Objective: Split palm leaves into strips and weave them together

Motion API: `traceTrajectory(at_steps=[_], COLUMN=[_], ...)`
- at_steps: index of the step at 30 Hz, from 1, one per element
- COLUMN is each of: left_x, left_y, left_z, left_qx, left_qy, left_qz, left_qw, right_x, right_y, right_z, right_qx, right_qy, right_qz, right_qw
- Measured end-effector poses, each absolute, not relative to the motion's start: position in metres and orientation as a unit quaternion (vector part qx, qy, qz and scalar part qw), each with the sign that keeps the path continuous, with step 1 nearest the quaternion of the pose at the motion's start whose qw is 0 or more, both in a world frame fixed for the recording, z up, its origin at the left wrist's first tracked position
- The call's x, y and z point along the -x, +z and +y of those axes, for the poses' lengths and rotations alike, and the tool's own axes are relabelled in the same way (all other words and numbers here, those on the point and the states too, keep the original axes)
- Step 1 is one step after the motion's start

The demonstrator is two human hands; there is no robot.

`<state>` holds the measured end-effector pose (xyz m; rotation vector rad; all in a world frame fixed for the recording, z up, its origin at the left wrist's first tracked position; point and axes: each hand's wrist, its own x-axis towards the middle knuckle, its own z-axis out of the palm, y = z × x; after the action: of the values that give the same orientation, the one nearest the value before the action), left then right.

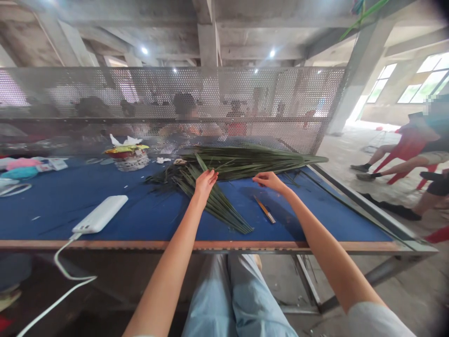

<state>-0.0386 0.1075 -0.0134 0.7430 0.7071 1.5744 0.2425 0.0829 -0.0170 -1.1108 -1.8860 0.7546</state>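
One white basket [132,162] is holding crumpled paper [125,141]; left hand [206,181] is curling over green leaves [228,210], right hand [271,181] is curling near a slim orange tool [264,209], both grips unclear.

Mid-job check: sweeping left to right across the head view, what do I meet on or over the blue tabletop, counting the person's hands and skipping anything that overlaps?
Pink cloth-like item → white power bank → left hand → right hand.

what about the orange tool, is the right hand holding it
No, the orange tool lies on the blue tabletop, apart from the right hand.
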Motion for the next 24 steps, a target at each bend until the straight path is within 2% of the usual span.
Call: traceTrajectory(at_steps=[2, 6, 7, 9, 12, 14, 18, 20, 24], left_x=[0.041, 0.044, 0.044, 0.044, 0.043, 0.042, 0.037, 0.035, 0.032], left_y=[-0.013, -0.012, -0.011, -0.01, -0.009, -0.009, -0.007, -0.007, -0.008], left_z=[0.107, 0.106, 0.106, 0.105, 0.103, 0.101, 0.099, 0.098, 0.097], left_qx=[-0.289, -0.239, -0.232, -0.225, -0.227, -0.233, -0.262, -0.291, -0.344], left_qy=[0.683, 0.694, 0.694, 0.691, 0.674, 0.65, 0.597, 0.572, 0.522], left_qz=[0.289, 0.284, 0.283, 0.283, 0.293, 0.304, 0.328, 0.337, 0.354], left_qw=[0.605, 0.617, 0.62, 0.626, 0.639, 0.656, 0.683, 0.689, 0.695], right_x=[-0.246, -0.242, -0.238, -0.226, -0.205, -0.194, -0.187, -0.189, -0.2], right_y=[-0.014, -0.009, -0.008, -0.01, -0.018, -0.025, -0.032, -0.029, -0.018], right_z=[0.081, 0.07, 0.066, 0.061, 0.059, 0.062, 0.067, 0.069, 0.075], right_qx=[0.48, 0.552, 0.547, 0.508, 0.442, 0.466, 0.442, 0.4, 0.315], right_qy=[0.18, -0.176, -0.225, -0.24, -0.109, 0.021, 0.321, 0.433, 0.528], right_qz=[-0.738, -0.651, -0.642, -0.692, -0.823, -0.815, -0.725, -0.653, -0.518], right_qw=[0.438, 0.49, 0.487, 0.452, 0.34, 0.342, 0.42, 0.475, 0.595])
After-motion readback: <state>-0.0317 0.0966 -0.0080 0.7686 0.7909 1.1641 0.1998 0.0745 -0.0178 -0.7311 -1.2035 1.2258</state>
